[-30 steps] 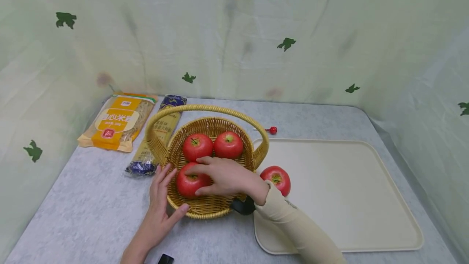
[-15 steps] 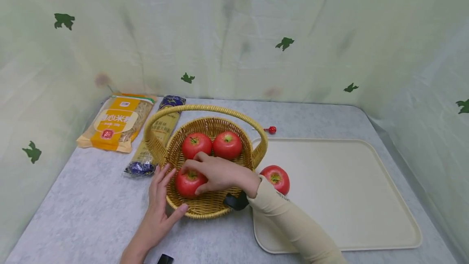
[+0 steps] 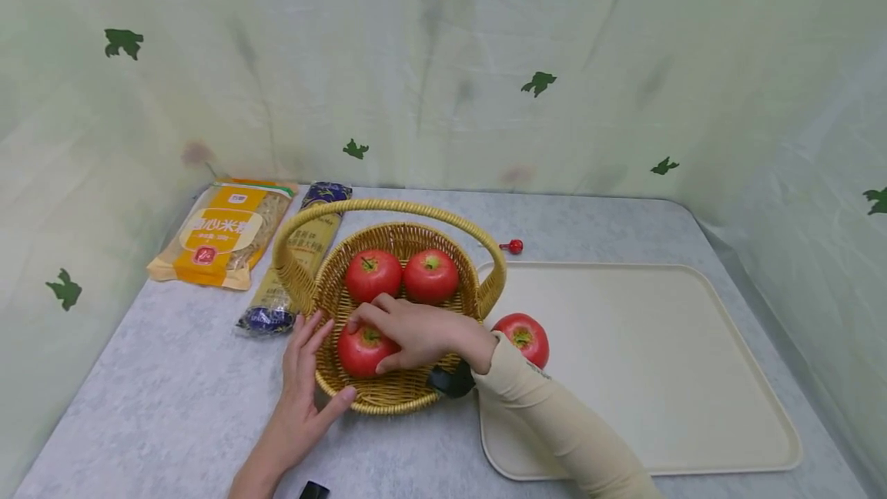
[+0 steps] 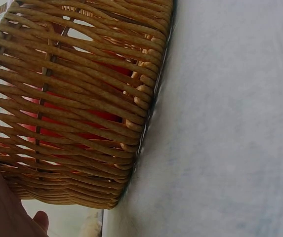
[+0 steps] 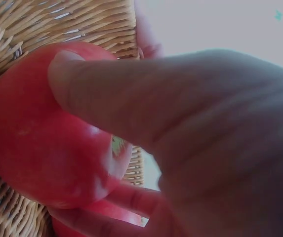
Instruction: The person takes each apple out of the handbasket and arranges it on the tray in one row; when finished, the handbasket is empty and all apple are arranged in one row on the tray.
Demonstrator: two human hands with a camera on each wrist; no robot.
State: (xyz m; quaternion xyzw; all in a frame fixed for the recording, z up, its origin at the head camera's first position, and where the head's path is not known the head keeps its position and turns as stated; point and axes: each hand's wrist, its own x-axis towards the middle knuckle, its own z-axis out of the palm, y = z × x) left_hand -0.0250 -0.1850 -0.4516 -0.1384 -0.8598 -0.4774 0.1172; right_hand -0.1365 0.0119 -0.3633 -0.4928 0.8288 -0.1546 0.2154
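A wicker basket (image 3: 388,409) with a tall handle stands on the table holding three red apples. My right hand (image 3: 423,333) grips the front apple (image 3: 359,353), fingers over its top and thumb on its near side; the right wrist view shows the thumb lying across this apple (image 5: 47,133). Behind it sit a left apple (image 3: 373,274) and a right apple (image 3: 431,276). My left hand (image 3: 302,399) rests against the basket's left front rim, fingers spread and thumb at the front edge. In the left wrist view the woven wall (image 4: 72,108) lets red show through.
A beige tray (image 3: 644,376) lies at the right, with another apple (image 3: 524,337) at its left side, partly behind my right sleeve. A small red item (image 3: 514,246) lies behind the tray. At the back left are an orange-labelled bag (image 3: 218,233) and a long gold packet (image 3: 277,291).
My right thumb and fingers have closed around the front apple, which has shifted slightly to the right within the basket. My left hand has stayed at the rim.
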